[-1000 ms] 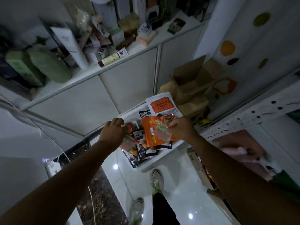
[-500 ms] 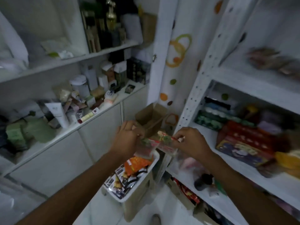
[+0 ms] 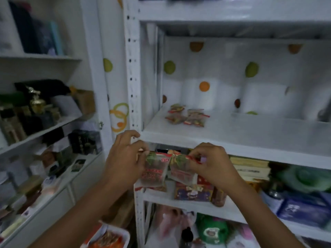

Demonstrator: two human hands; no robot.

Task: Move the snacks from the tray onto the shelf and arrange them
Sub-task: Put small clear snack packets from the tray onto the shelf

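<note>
My left hand [image 3: 123, 161] pinches a small clear snack packet [image 3: 154, 170] with red print by its top left corner. My right hand [image 3: 213, 162] pinches a second, similar packet [image 3: 180, 171] by its top right corner. Both packets hang side by side just below the front edge of the white shelf [image 3: 232, 135]. Several like packets [image 3: 186, 116] lie in a small group at the shelf's back left. The white tray [image 3: 123, 235] with orange snack bags shows at the bottom edge, low on the left.
A white perforated upright [image 3: 132, 72] borders the shelf on the left. Lower shelves hold boxes [image 3: 193, 191], books and a green bag [image 3: 211, 230]. A cabinet at left carries bottles and boxes [image 3: 35, 111]. Spotted sheeting backs the shelf.
My view has swung up from the tray to the shelf. Both hands have risen with the packets from above the tray to just under the shelf's front edge.
</note>
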